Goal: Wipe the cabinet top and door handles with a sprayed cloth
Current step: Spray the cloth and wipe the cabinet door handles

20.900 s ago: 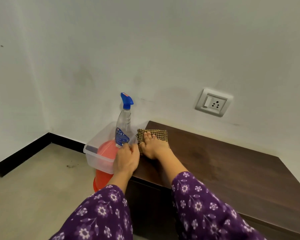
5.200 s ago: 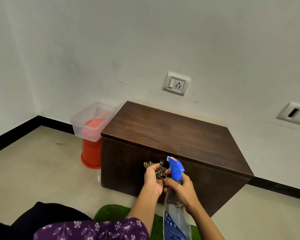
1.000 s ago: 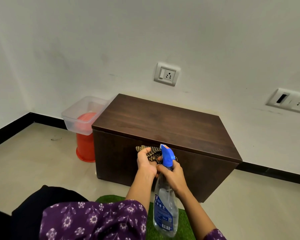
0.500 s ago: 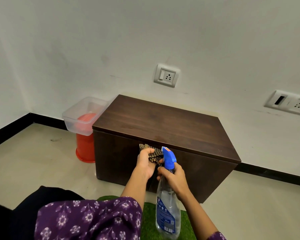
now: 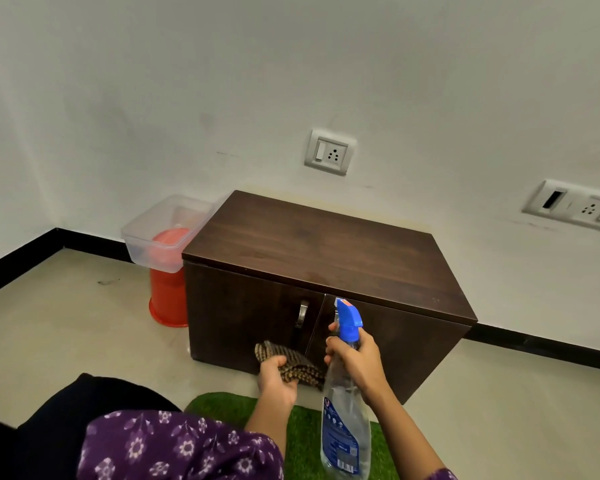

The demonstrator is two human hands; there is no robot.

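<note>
While the right hand (image 5: 355, 358) grips the spray bottle (image 5: 345, 414) by its neck, the left hand (image 5: 277, 377) is closed around the checked cloth (image 5: 293, 363), seemingly clear of the cabinet (image 5: 326, 292) door handle (image 5: 302, 313).

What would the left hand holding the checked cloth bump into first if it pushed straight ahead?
Probably the dark brown wooden cabinet's left door, low down below its metal handle; depth is hard to judge.
</note>
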